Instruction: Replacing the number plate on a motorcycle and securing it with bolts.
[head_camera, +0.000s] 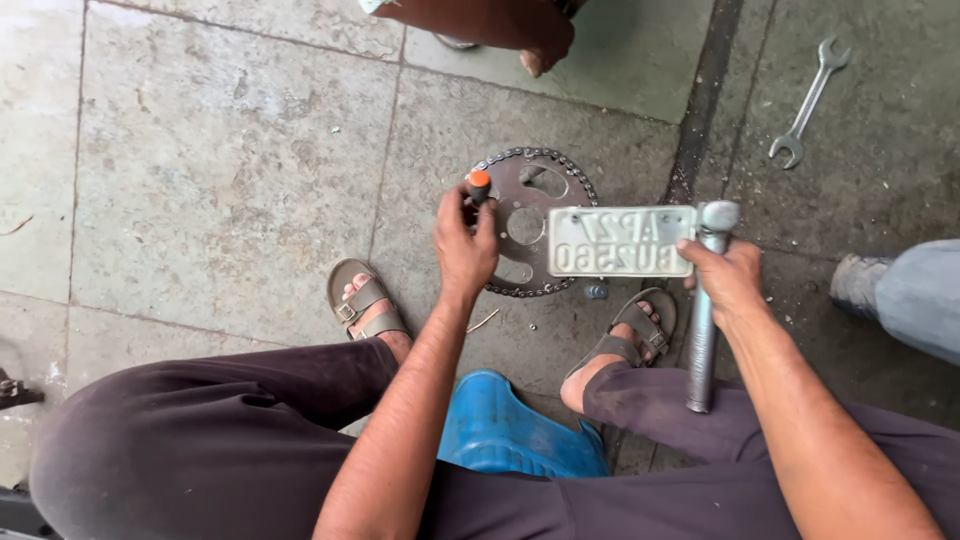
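Note:
My left hand (464, 246) grips a tool with an orange-tipped handle (479, 183), held over a round metal sprocket (527, 222) with a chain around its rim, lying on the stone floor. My right hand (728, 276) holds a long grey metal tool (705, 310) by its shaft and also touches the right edge of a pale rectangular number plate (620, 241), which lies across the sprocket's right side. What the tool's tip touches is hidden by my fingers.
A spanner (808, 103) lies on the floor at the top right. I sit on a blue stool (510, 430), sandalled feet either side. Another person's foot (545, 45) is at the top, someone's shoe and leg (900, 290) at the right. A small bolt (596, 292) lies below the plate.

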